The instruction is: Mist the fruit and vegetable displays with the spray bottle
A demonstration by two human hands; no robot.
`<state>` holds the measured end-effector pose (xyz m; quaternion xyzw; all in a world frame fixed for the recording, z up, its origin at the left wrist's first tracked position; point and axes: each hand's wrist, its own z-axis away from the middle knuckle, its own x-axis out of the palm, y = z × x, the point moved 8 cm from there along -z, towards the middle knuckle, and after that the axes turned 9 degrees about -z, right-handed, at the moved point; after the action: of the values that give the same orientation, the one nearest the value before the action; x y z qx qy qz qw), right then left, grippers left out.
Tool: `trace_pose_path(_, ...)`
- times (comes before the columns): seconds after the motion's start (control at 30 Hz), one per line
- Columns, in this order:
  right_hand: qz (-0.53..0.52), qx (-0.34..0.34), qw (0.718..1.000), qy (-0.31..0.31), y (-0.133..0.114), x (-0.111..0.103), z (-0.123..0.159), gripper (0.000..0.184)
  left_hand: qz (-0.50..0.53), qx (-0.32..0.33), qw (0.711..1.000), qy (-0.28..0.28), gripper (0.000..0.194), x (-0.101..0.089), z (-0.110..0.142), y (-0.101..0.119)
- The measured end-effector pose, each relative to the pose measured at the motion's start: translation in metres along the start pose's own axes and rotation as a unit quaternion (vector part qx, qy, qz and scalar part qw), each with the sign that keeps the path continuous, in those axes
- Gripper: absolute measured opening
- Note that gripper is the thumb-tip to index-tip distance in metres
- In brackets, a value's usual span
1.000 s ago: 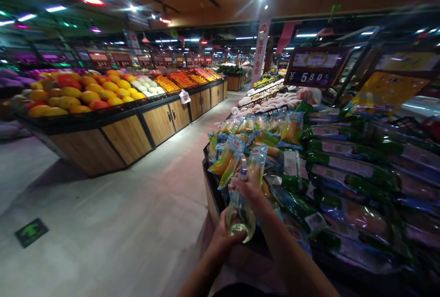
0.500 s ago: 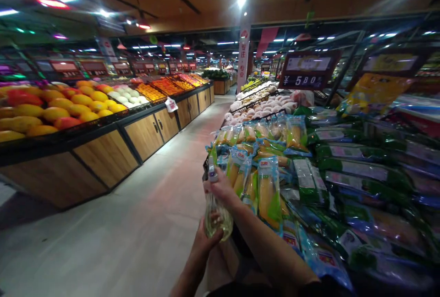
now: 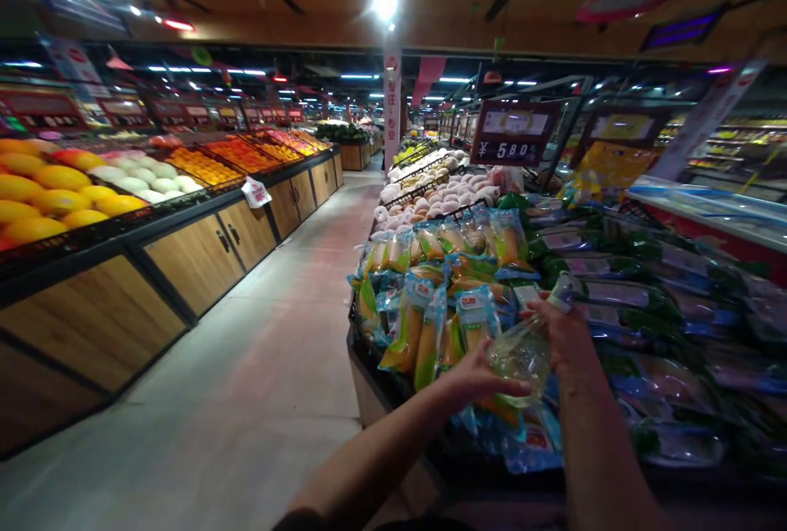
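I hold a clear plastic bottle (image 3: 522, 351) with a pale cap, tilted toward the right, over a display of packaged goods. My left hand (image 3: 476, 379) cups its base from below, fingers wrapped round it. My right hand (image 3: 566, 334) grips the bottle's neck near the cap. Directly under and behind the bottle lie packs of corn cobs (image 3: 424, 314) in blue and clear wrappers. Green packaged vegetables (image 3: 620, 293) lie to the right.
A price sign reading 5.80 (image 3: 513, 133) hangs over the display stand (image 3: 381, 375). Pale round produce (image 3: 430, 195) fills the bins beyond. A wooden fruit counter (image 3: 197, 256) with yellow and orange fruit runs along the left, across an aisle (image 3: 258, 383).
The bottle has gone from upright in front of me to tilted and carried right, over the corn packs. My view has advanced along the aisle and swung right.
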<state>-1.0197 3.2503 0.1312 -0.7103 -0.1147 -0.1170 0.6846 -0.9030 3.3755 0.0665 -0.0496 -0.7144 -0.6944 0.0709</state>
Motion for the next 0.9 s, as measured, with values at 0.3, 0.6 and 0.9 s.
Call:
trace_pose_path(0.3,0.049,0.022,0.982,-0.178,0.030,0.133,0.050,0.041,0.035,-0.026,0.984,0.175,0.112,-0.086,0.059,-0.015)
trace_pose_path(0.6,0.198,0.105,0.856,-0.466,0.128,0.312,0.182,0.031,0.091,-0.037,0.896,0.434,0.093,-0.183,0.190,-0.048)
trace_pose_path(0.9,0.132,0.106,0.881,-0.441,0.114,0.318,0.142,0.029,0.064,-0.029,0.907,0.415,0.086,-0.181,0.157,-0.015)
